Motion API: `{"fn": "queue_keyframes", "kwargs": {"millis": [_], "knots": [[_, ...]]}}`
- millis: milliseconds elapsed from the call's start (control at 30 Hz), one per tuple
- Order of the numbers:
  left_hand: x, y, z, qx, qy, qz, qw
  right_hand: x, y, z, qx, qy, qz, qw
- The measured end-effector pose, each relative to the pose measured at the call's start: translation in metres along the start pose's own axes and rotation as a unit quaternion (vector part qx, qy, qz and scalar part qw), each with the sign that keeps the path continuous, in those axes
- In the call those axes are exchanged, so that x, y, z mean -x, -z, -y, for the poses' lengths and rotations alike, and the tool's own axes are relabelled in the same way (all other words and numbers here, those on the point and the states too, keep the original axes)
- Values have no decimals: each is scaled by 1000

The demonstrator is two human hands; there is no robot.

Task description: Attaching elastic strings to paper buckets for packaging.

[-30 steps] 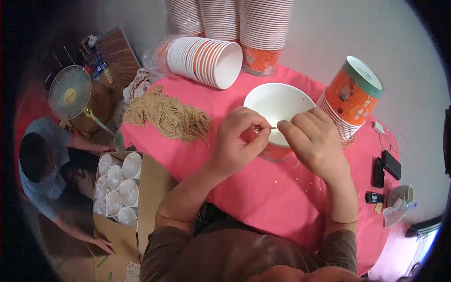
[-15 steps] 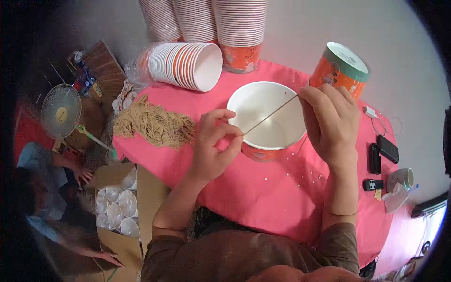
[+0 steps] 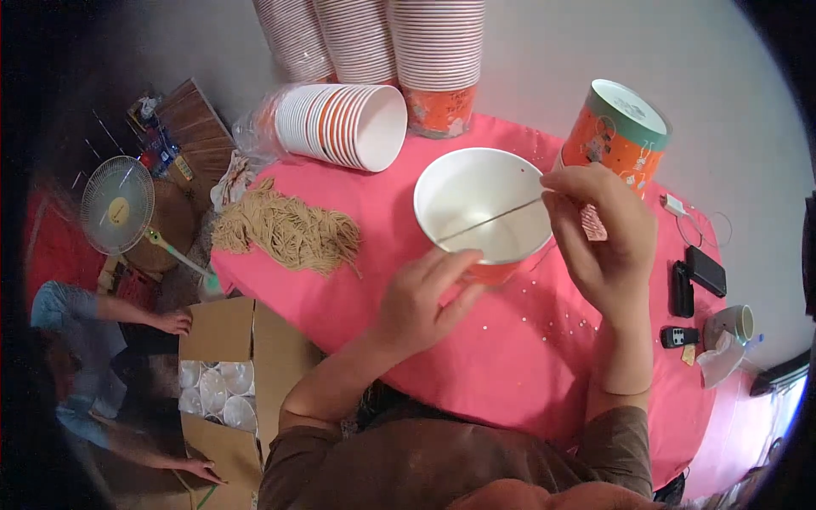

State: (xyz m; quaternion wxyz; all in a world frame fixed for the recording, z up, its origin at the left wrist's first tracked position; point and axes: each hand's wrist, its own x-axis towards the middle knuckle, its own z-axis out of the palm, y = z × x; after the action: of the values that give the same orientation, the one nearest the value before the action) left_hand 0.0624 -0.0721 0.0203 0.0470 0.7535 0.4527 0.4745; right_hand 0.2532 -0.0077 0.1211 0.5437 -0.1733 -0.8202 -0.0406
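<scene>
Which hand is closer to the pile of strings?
Left. The left hand is right of the string pile, with bare cloth between; the right hand is beyond the bowl.

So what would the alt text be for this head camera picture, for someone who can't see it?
A person's left hand and right hand stretch a thin string across the mouth of a white paper bowl on a pink table. A bundle of tan strings, a sideways stack of bowls and an orange lidded tub lie around it.

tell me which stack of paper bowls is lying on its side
The sleeve of nested bowls at the table's far left, open mouth facing right, beside the string bundle. The other stacks stand upright behind it.
</scene>
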Motion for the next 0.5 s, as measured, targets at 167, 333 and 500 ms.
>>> {"fn": "queue_keyframes", "kwargs": {"millis": [167, 333, 500], "knots": [[-25, 18, 27, -33, 34, -68, 997, 2, 14, 8, -301, -226, 93, 922], [-45, 36, 47, -35, 201, -20, 979, 2, 18, 2, -471, -280, 155, 822], [-60, 42, 75, -40, 87, -77, 992, 5, 24, -6, -571, -270, 200, 749]]}}
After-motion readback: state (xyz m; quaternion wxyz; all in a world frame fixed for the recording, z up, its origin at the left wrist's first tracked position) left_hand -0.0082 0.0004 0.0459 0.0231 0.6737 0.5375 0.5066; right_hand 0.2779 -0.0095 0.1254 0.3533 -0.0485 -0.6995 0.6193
